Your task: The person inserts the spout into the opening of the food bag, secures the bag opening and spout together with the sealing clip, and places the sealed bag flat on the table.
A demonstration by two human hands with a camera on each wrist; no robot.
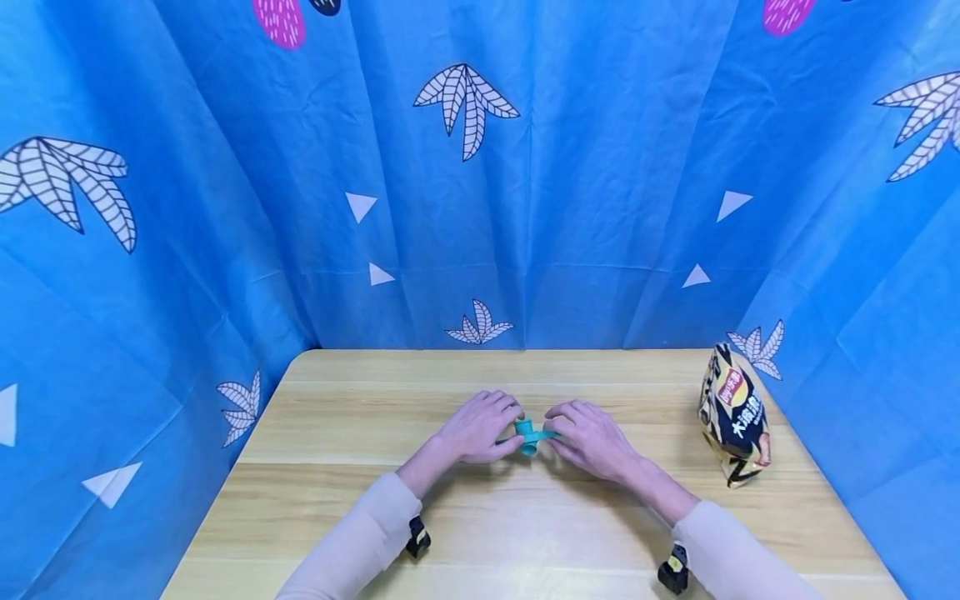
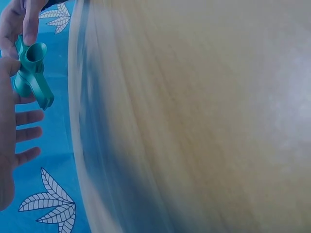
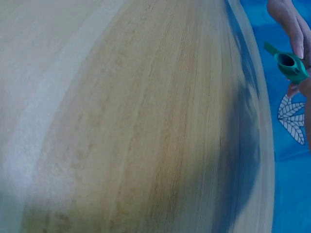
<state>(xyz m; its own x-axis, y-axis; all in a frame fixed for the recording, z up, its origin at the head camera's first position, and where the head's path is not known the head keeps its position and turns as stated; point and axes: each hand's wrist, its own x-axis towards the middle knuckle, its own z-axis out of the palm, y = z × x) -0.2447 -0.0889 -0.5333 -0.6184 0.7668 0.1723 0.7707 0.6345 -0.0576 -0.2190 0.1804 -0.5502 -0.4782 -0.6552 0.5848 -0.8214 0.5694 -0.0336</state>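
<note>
A teal plastic clip with a round spout (image 1: 530, 436) is held between both hands, above the middle of the table. My left hand (image 1: 483, 427) pinches its left side between thumb and index finger; the other fingers spread beyond it in the left wrist view. My right hand (image 1: 592, 437) grips the flat bar at the right end with its fingertips. The spout's round opening shows clearly on the teal clip (image 2: 37, 83) in the left wrist view. The right wrist view catches the same clip (image 3: 291, 73) at its right edge, partly hidden by fingers.
A black and gold chip bag (image 1: 737, 417) stands at the right of the wooden table (image 1: 360, 533). Blue patterned curtains (image 1: 585, 183) hang behind and along both sides of the table. Dark wrist devices (image 1: 417, 537) sit below both sleeves.
</note>
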